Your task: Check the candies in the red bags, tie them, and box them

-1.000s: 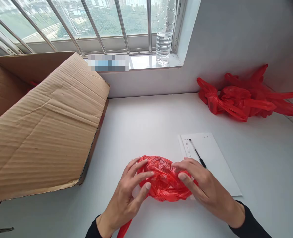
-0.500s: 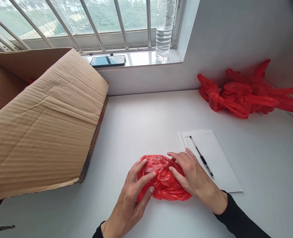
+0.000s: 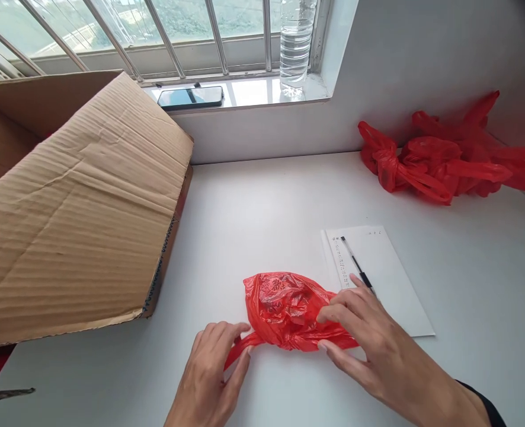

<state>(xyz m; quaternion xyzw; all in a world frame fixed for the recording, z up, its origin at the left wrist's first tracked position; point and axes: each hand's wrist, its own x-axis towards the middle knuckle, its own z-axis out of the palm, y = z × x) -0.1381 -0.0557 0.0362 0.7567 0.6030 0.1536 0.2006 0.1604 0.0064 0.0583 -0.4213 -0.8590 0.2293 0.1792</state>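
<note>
A crumpled red plastic bag (image 3: 284,305) with dark printed characters lies on the white table in front of me. A twisted strip of it reaches out to the left. My left hand (image 3: 213,370) has that strip between thumb and fingers. Over the bag's right part is my right hand (image 3: 364,338), thumb and fingers spread apart, fingertips at the plastic. Whatever the bag contains is hidden. Just beyond my right hand, a black pen (image 3: 358,267) rests on sheets of paper (image 3: 396,290) with small handwriting.
A large open cardboard box (image 3: 80,225) takes up the left side. More knotted red plastic bags (image 3: 440,160) lie by the wall at the back right. On the windowsill are a phone (image 3: 191,97) and a clear water bottle (image 3: 295,53). A dark pointed object (image 3: 9,394) shows at lower left.
My left hand has moved down and left, from the bag's side to its strip, now drawn out leftward. My right hand has shifted right and slightly down. The view has tilted slightly downward.
</note>
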